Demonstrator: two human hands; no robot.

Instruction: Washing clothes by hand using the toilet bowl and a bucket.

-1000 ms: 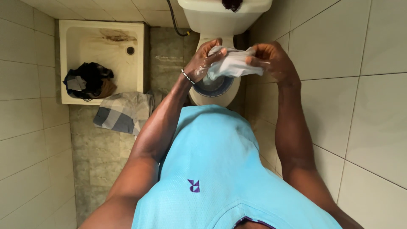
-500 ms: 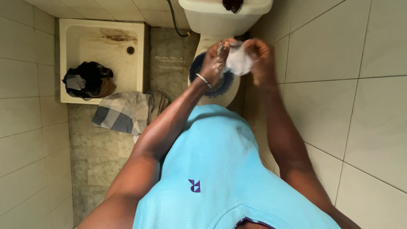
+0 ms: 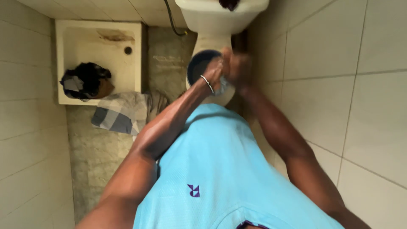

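I count two hands of mine, pressed together over one dark blue basin [image 3: 199, 63] that sits on the toilet [image 3: 214, 42]. My left hand [image 3: 217, 71] and my right hand [image 3: 238, 68] are closed tight against each other around one small pale cloth [image 3: 221, 87], of which only a light scrap shows below my palms; the rest is hidden between them. Both hands are blurred, so I cannot make out single fingers. One thin bracelet [image 3: 207, 83] circles my left wrist. The basin is half covered by my hands and forearm, and only its left rim and dark inside are visible. There is one toilet, its white cistern [image 3: 222, 12] cut off by the top edge, with something dark on top that I cannot identify. One black hose [image 3: 171, 19] runs down the wall just beside it. To the left is one square shower tray [image 3: 99, 42] with one round drain [image 3: 128, 50], and in it lies one heap of dark clothes [image 3: 85, 79]. One checked grey and white cloth [image 3: 123, 112] lies on the floor [image 3: 97, 161], touching the tray's front edge. My blue shirt [image 3: 212, 169] fills the lower frame and hides the floor under me.
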